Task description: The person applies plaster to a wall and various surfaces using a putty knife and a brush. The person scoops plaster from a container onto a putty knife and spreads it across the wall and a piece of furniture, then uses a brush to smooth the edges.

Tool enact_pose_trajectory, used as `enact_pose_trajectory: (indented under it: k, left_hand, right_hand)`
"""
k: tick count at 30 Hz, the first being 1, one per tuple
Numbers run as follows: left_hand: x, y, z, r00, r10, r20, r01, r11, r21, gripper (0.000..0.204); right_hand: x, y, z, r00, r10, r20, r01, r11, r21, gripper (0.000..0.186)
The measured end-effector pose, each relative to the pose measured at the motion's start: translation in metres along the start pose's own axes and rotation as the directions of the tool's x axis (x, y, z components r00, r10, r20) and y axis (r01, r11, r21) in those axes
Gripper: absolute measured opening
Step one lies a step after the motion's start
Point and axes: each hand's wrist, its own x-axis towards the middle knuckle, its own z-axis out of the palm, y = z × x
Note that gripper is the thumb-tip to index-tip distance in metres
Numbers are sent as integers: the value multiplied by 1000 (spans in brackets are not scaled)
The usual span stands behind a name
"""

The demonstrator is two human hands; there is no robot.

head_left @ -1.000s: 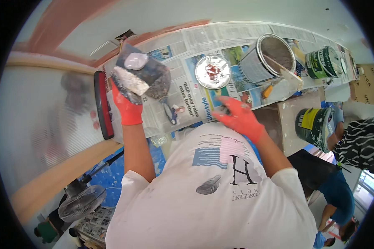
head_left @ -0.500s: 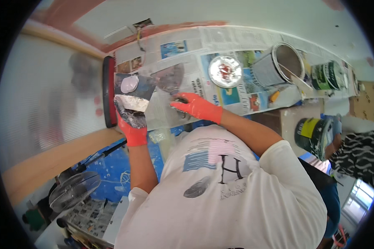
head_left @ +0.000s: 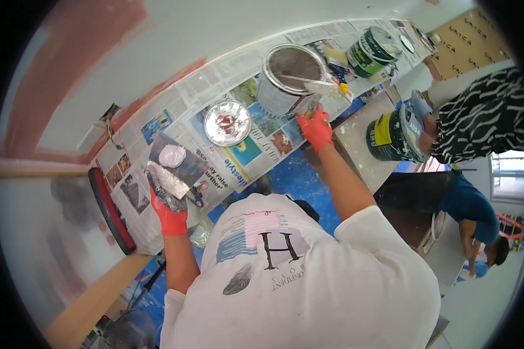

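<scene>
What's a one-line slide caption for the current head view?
Red-gloved left hand holds a dark board with a pink dollop; right hand beside an open can.

A room under renovation: open can, spread newspaper, patchily painted wall.

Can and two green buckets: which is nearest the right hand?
The silver metal can, open at the top, is nearest the right hand. The green bucket on the newspaper and the yellow-labelled bucket beyond its edge are farther off.

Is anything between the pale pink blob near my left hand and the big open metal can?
Yes: a round, shiny, red-smeared metal lid lies on the newspaper between the blob and the can.
</scene>
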Motion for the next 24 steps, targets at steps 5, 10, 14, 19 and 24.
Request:
enact_pose_trajectory:
  k: [5,10,14,19,24]
  left_hand:
    - [53,-15,48,913,149,379,-254,936,244,58]
    - [95,-25,120,781,226,581,-321,945,63,56]
    - [127,-35,163,402,398,825,-857,-155,492,60]
    - [103,-47,217,766,346,541,-620,618,483,47]
    - [111,-46,196,907,297,300,-390,859,330,44]
  right_hand:
    - [49,53,-20,988,56,146,-80,982,170,66]
    - [43,37,-165,994,-111,-4,85,731,677,43]
    - [32,-49,-236,862,-506,-12,402,668,626,59]
    - [39,-64,-173,759,-646,-85,605,650,460,63]
    - [109,-102,-225,798,-600,53,453,657,603,49]
